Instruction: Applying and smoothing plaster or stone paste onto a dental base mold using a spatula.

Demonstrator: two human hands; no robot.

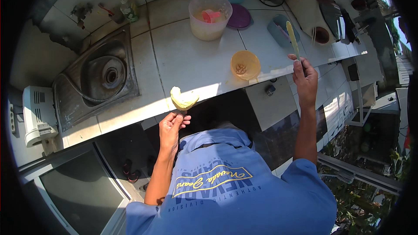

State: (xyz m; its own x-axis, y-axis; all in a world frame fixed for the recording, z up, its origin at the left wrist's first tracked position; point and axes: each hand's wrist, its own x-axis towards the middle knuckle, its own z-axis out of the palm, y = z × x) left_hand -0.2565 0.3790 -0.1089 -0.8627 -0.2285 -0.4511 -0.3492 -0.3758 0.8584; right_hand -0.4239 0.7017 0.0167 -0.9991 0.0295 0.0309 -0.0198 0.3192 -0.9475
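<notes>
The left hand (172,126) has its fingers clamped on the grip below a pale yellow, soft-looking lump (185,100), and the lump stands up from them by the front edge of the white tiled tabletop (178,52). Whether it sits on a utensil or a stalk, I cannot tell, as the grip is mostly covered. The right hand (307,80) has its fingers closed around the lower end of a slim, yellow-coated blade-like utensil (292,39), which points upward, well apart from the lump.

Between the hands, close to the tabletop's front edge, stands a round orange-yellow plastic bowl (250,72) with small brownish pieces in the bottom. Further back are a large translucent plastic tub (204,32) with a pinkish-red plastic scoop (211,16) inside, a round purple lid (239,16) just beside it, and a pale blue plastic container (277,28) behind the utensil.

The likeliest trouble is the lump slipping or shedding bits over the edge if the left hand tilts it, since it looks soft and stands above the fingers. Smeared fingers could also let the utensil twist, and its coating could drip. The bowl is so near the edge that a low sweep of the right hand might knock it off.
</notes>
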